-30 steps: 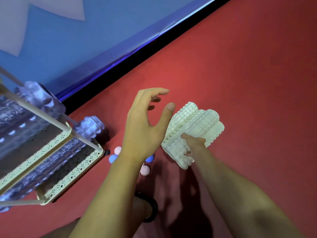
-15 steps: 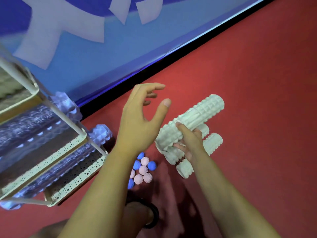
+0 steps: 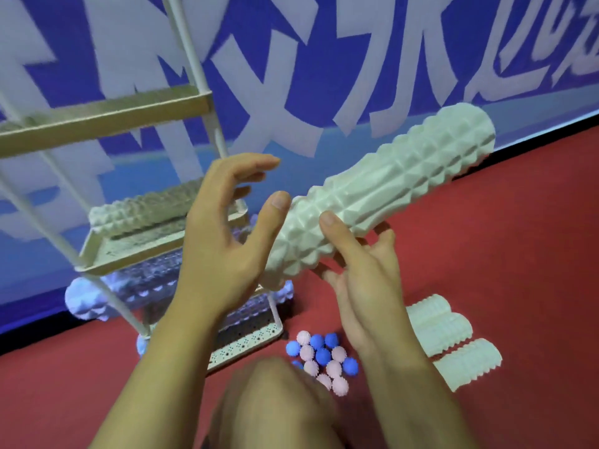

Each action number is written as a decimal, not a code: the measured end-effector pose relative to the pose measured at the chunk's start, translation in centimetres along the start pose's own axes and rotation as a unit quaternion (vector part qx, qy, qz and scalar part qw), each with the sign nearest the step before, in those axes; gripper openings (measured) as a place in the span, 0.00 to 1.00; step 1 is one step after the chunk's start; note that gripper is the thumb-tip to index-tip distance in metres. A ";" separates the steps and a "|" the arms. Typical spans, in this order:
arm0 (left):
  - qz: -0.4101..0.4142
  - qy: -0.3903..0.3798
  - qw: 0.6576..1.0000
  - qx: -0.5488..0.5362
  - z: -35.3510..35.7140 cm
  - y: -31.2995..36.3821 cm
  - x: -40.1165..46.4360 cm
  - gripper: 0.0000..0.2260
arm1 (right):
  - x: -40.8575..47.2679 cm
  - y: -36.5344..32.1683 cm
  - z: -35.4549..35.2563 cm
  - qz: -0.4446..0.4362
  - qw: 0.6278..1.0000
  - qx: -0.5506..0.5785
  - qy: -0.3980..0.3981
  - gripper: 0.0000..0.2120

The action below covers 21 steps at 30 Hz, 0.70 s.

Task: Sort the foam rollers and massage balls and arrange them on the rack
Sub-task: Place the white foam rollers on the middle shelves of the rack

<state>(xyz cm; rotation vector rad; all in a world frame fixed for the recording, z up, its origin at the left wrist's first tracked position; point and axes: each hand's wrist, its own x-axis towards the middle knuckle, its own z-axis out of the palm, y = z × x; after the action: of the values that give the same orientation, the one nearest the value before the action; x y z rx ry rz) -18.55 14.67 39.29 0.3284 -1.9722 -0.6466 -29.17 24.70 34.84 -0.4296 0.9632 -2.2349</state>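
Note:
I hold a long white ridged foam roller (image 3: 398, 189) in the air, tilted up to the right. My right hand (image 3: 363, 270) grips its lower part, thumb on top and fingers underneath. My left hand (image 3: 223, 234) is spread just left of the roller's lower end, its thumb close to the foam. The cream metal rack (image 3: 129, 257) stands at the left. One white roller (image 3: 139, 205) lies on its middle shelf, and purple rollers (image 3: 84, 299) lie on the shelves below. Several pink and blue spiky massage balls (image 3: 321, 354) sit clustered on the red floor.
Three short white ridged rollers (image 3: 450, 335) lie side by side on the floor at the right. A blue wall banner with white lettering (image 3: 389, 59) runs behind the rack. My knee (image 3: 275, 403) fills the bottom centre, partly covering the balls.
My right hand has lifted the long white roller off the floor pile, up and left toward the rack. The camera has tilted up, showing the rack's upper shelves.

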 end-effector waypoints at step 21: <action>-0.280 0.340 0.872 -0.216 -14.3 0.1 -4.3 0.18 | -6.0 6.3 14.5 0.050 0.968 -0.038 -0.243 0.29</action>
<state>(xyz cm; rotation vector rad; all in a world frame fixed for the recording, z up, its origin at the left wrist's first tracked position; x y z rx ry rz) -3.86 12.60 41.38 0.7445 -1.0057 -1.1324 -14.44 17.98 39.81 -0.8934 0.7858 -1.8741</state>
